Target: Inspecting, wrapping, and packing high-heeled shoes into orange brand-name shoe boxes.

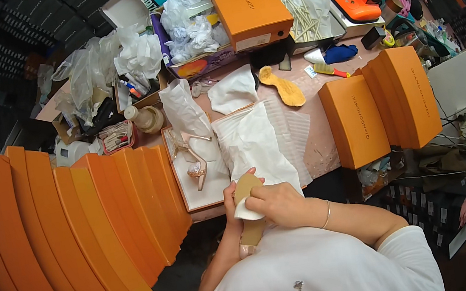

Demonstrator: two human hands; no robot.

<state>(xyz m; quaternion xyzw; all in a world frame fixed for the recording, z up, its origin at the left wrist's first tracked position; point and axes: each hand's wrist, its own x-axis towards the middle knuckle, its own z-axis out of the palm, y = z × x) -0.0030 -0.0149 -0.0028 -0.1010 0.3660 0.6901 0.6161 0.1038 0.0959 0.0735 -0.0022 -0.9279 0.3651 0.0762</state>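
Observation:
Close to my body, my left hand (230, 207) grips a high-heeled sandal (246, 184) turned with its tan sole up. My right hand (284, 203) pinches a folded white cloth (246, 210) and presses it on the middle of that sole. Part of the sandal is hidden behind my fingers and the cloth. A matching strappy sandal (201, 173) lies in an open shallow box (207, 197) just beyond my left hand. White tissue paper (250, 141) spreads over the table ahead of both hands.
Rows of orange shoe boxes stand at the left (90, 221) and right (356, 121). Farther back are a crumpled-paper carton (197, 65), an orange box (248, 4), a bin of white sticks (317, 41) and an orange machine (357, 0). A brush (332, 70) lies near a tan sole-shaped pad (283, 87).

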